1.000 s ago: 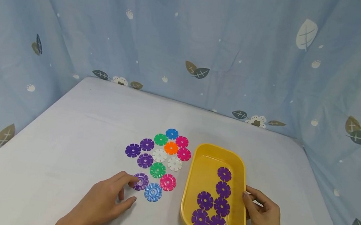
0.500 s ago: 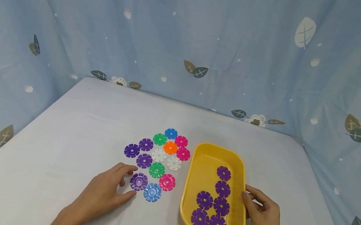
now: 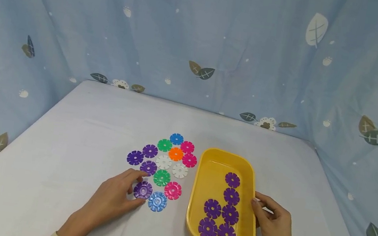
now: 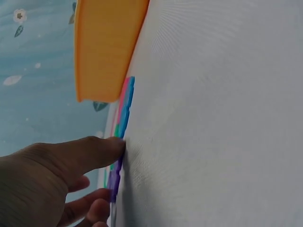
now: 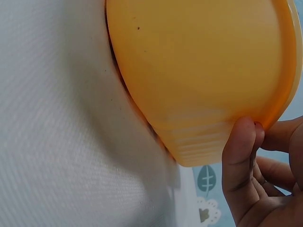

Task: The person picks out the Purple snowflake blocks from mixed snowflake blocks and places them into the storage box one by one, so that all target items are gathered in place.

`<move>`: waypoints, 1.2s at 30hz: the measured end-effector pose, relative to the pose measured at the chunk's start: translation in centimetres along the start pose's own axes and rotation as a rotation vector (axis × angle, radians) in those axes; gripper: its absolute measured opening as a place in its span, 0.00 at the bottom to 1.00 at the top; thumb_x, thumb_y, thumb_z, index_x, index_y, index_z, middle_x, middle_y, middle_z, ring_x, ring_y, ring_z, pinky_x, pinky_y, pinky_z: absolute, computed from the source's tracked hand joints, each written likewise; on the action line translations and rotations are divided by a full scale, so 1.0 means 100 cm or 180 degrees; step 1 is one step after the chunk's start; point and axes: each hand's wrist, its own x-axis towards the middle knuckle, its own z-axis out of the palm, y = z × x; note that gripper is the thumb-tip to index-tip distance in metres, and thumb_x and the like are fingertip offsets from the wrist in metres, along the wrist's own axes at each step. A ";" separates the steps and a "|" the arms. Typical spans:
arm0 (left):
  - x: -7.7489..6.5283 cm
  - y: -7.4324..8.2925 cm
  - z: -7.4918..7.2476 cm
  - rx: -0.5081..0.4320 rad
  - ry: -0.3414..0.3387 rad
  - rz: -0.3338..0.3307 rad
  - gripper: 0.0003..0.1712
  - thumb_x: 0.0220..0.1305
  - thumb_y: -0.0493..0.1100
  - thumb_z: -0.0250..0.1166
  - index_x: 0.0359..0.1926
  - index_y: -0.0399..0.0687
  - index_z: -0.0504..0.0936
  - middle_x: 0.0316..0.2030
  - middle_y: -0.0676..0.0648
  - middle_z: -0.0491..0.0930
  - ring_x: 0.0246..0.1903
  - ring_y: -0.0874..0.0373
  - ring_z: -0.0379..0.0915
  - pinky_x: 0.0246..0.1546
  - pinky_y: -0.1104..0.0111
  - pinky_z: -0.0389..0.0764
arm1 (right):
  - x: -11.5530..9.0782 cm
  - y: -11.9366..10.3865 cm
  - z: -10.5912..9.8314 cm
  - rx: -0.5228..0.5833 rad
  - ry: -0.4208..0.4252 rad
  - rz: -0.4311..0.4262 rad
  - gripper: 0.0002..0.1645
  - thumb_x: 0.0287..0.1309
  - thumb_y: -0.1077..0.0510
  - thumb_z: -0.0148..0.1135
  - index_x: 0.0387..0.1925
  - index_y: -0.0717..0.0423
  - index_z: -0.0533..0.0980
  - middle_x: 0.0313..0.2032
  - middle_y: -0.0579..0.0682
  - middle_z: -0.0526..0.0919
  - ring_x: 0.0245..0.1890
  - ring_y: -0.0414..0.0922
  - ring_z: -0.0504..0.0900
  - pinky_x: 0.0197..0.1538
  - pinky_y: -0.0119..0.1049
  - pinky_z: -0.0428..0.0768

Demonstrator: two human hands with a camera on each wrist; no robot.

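On the white table lies a group of notched plastic snowflake discs. My left hand point(image 3: 110, 195) is low beside them, thumb and fingers curled round the edges of a purple snowflake disc point(image 3: 142, 189) that lies flat. In the left wrist view the thumb point(image 4: 102, 153) meets the disc row's edge, with a purple disc point(image 4: 113, 182) between it and the fingers. A light-blue disc point(image 3: 157, 201) is just right of the thumb. My right hand point(image 3: 274, 222) grips the right rim of a yellow tray point(image 3: 209, 177), thumb on the rim. Several purple discs point(image 3: 212, 209) lie inside.
Beyond the left hand lie more discs: purple point(image 3: 135, 158), green point(image 3: 162, 178), white point(image 3: 180, 170), pink point(image 3: 173, 190), orange point(image 3: 175, 154) and blue point(image 3: 176, 139). A blue patterned curtain point(image 3: 207, 36) surrounds the table point(image 3: 73, 138).
The left thumb and fingers have shifted from over the purple disc to round its edges. The right hand keeps its hold on the tray. The view has shifted slightly.
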 end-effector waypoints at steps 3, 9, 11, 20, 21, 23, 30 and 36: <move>0.002 0.001 0.000 -0.0017 -0.0031 -0.0060 0.39 0.42 0.47 0.83 0.59 0.53 0.80 0.40 0.59 0.78 0.31 0.65 0.68 0.30 0.72 0.73 | 0.000 -0.001 0.000 -0.0023 0.0001 -0.0017 0.18 0.69 0.59 0.62 0.55 0.65 0.79 0.35 0.58 0.81 0.21 0.45 0.83 0.22 0.38 0.81; 0.004 0.002 0.000 0.0023 -0.0035 -0.0092 0.39 0.40 0.47 0.84 0.57 0.51 0.81 0.39 0.57 0.76 0.36 0.64 0.71 0.39 0.66 0.79 | -0.001 -0.002 0.000 -0.0010 0.0009 -0.0025 0.18 0.68 0.59 0.62 0.55 0.65 0.79 0.35 0.58 0.81 0.20 0.46 0.83 0.22 0.38 0.81; 0.004 0.003 -0.001 0.0031 -0.0032 -0.0084 0.38 0.40 0.48 0.84 0.56 0.51 0.81 0.39 0.57 0.76 0.37 0.64 0.72 0.41 0.66 0.80 | 0.000 -0.001 0.000 -0.0027 0.0007 -0.0029 0.18 0.68 0.59 0.62 0.55 0.65 0.79 0.35 0.57 0.81 0.20 0.45 0.82 0.22 0.37 0.81; 0.005 0.004 -0.003 0.0129 -0.0113 -0.0062 0.28 0.42 0.50 0.83 0.47 0.51 0.86 0.37 0.56 0.72 0.30 0.65 0.68 0.31 0.72 0.76 | -0.001 -0.002 0.000 0.0000 -0.0008 -0.0008 0.18 0.68 0.59 0.62 0.54 0.65 0.79 0.34 0.58 0.81 0.19 0.46 0.82 0.22 0.38 0.81; 0.005 0.004 -0.004 0.0146 -0.0128 -0.0059 0.28 0.42 0.50 0.83 0.46 0.51 0.86 0.37 0.56 0.72 0.29 0.65 0.68 0.31 0.72 0.76 | -0.001 -0.002 0.000 -0.0012 -0.0012 -0.0013 0.18 0.68 0.59 0.62 0.55 0.65 0.79 0.34 0.58 0.81 0.19 0.46 0.82 0.22 0.38 0.81; 0.006 0.004 -0.005 0.0180 -0.0167 -0.0053 0.27 0.42 0.51 0.82 0.46 0.52 0.86 0.36 0.57 0.72 0.29 0.65 0.67 0.31 0.71 0.76 | -0.001 -0.002 0.000 -0.0039 -0.0009 -0.0023 0.18 0.69 0.59 0.62 0.55 0.65 0.79 0.34 0.58 0.81 0.19 0.46 0.82 0.22 0.38 0.81; 0.012 0.006 -0.011 0.0255 -0.0448 -0.0063 0.27 0.39 0.52 0.83 0.44 0.53 0.87 0.35 0.57 0.73 0.31 0.64 0.68 0.36 0.66 0.79 | -0.001 -0.001 0.000 -0.0051 0.0009 0.0022 0.18 0.68 0.59 0.62 0.55 0.65 0.79 0.34 0.58 0.81 0.18 0.46 0.82 0.22 0.38 0.81; 0.015 0.007 -0.015 0.0309 -0.0594 -0.0031 0.28 0.37 0.54 0.84 0.43 0.55 0.87 0.36 0.58 0.76 0.35 0.62 0.73 0.42 0.61 0.81 | 0.000 -0.001 0.000 -0.0057 -0.0003 0.0022 0.19 0.68 0.58 0.62 0.55 0.65 0.79 0.34 0.57 0.81 0.18 0.46 0.82 0.22 0.38 0.81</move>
